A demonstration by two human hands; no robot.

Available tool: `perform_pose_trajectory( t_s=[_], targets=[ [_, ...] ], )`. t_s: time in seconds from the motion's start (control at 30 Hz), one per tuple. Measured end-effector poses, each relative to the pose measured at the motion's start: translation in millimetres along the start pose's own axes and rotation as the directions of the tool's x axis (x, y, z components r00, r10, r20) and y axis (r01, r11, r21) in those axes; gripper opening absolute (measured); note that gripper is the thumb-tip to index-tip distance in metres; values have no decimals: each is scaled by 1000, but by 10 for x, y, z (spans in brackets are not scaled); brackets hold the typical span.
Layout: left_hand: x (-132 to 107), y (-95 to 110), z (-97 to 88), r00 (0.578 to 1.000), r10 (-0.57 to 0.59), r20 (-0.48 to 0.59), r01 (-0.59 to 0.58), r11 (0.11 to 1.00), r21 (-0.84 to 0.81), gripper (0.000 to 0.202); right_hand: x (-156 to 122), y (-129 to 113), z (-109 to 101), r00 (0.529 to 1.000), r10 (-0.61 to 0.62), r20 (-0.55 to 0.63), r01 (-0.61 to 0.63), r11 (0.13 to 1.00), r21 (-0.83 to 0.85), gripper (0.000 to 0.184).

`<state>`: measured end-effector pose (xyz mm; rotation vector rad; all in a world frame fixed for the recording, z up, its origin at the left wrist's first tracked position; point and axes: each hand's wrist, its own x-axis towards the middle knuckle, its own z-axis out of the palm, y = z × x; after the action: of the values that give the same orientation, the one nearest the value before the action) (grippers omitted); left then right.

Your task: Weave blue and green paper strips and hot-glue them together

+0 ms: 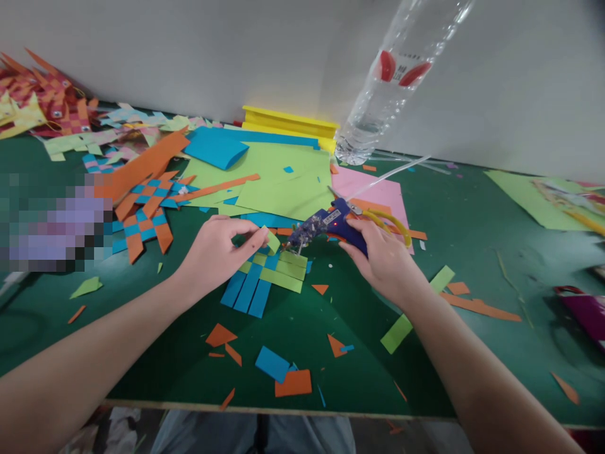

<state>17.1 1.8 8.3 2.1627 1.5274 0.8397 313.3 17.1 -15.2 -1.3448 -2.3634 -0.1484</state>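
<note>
A woven piece of blue and green paper strips (pixel 265 277) lies on the green table (pixel 302 340) in front of me. My left hand (pixel 215 252) pinches a green strip end (pixel 273 241) at the weave's top edge, folding it up. My right hand (pixel 382 255) is closed round a blue hot glue gun (pixel 331 226), whose glue-crusted nozzle points left and down at the weave just beside the lifted strip.
Yellow-handled scissors (pixel 390 221) lie on pink paper (pixel 373 186) behind my right hand. Green and blue sheets (pixel 278 176), orange-blue woven pieces (pixel 146 214), a clear plastic bottle (pixel 392 82), a yellow box (pixel 288 123) and scattered paper scraps (pixel 283 375) cover the table.
</note>
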Motion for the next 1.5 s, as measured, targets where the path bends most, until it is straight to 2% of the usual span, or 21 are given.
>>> perform_pose_trajectory(
  t_s=[0.27, 0.83, 1.13, 1.33, 1.5],
  targets=[
    [-3, -2, -4, 1000, 4, 1, -4, 1000, 12, 43, 10, -4, -11, 1000, -9, 1, 9, 1000, 5, 34],
    [-1, -2, 8, 1000, 3, -3, -3, 1000, 2, 41, 14, 13, -18, 988, -125, -94, 123, 992, -26, 31],
    [-11, -8, 5, 1000, 11, 3, -11, 1000, 12, 43, 30, 15, -62, 987, -132, -96, 130, 991, -28, 36],
    [-9, -10, 18, 1000, 14, 14, -14, 1000, 19, 43, 41, 22, -81, 973, -173, -153, 167, 985, -45, 41],
    [-11, -31, 35, 999, 32, 17, -32, 999, 4, 45, 42, 38, -82, 973, -171, -154, 160, 984, -78, 45]
  ],
)
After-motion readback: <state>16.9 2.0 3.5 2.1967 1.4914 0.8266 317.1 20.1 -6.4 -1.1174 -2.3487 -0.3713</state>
